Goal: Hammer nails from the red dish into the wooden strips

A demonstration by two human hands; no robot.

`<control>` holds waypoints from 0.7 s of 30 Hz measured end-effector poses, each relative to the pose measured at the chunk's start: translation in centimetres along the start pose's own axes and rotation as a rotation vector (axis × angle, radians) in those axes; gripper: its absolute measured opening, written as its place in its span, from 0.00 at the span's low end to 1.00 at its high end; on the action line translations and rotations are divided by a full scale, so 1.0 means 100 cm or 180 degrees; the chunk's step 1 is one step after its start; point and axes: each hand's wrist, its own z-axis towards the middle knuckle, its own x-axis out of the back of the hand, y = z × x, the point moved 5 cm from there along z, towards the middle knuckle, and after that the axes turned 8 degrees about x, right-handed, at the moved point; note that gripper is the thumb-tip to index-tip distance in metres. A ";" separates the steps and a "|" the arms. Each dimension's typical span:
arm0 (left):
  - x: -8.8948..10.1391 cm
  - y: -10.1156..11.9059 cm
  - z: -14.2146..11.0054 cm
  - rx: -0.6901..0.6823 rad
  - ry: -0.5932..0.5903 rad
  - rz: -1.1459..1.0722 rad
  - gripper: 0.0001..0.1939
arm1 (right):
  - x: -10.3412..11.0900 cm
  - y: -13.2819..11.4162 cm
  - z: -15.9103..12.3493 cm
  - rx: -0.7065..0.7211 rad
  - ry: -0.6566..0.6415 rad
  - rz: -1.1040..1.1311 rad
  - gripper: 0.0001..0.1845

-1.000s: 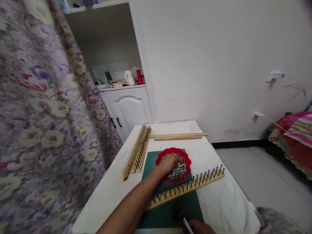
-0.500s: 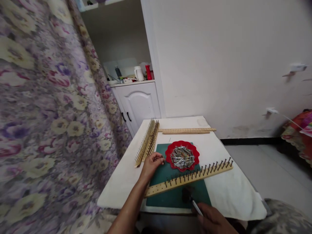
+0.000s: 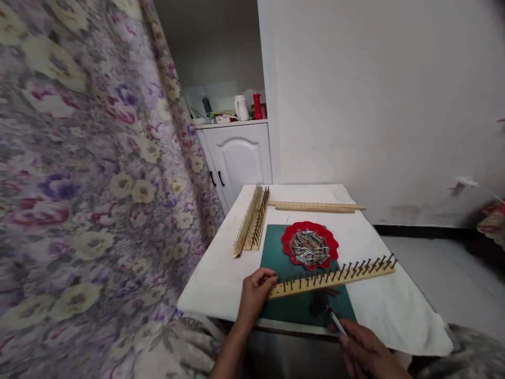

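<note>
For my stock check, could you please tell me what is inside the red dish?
A heap of mostly silvery nails lies in the red dish; its floor beneath them is covered.

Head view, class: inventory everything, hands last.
Bowl: one, red, on mat
Nails: many, silver, in bowl
Mat: one, green, on cloth
Nailed strips: three, wooden, one across mat, two left
Other strips: two, wooden, far end
Cloth: one, white, under mat
Hammer: one, dark-headed, over mat
Curtain: one, purple, left
Cupboard: one, white, behind
Jug: one, white, on cupboard
Bottles: two, red and dark, near jug
Wall: one, white, behind
Floor: one, grey, right
Left hand: one, at strip
Right hand: one, on hammer
</note>
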 end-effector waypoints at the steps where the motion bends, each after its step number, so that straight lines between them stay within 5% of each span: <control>1: -0.001 -0.001 -0.001 0.0001 0.0001 0.0017 0.10 | 0.000 0.001 0.000 -0.0015 0.0016 0.0001 0.30; 21: -0.007 -0.007 -0.002 -0.0219 0.0062 0.0633 0.08 | -0.007 -0.005 -0.002 -0.0011 0.0061 0.0033 0.30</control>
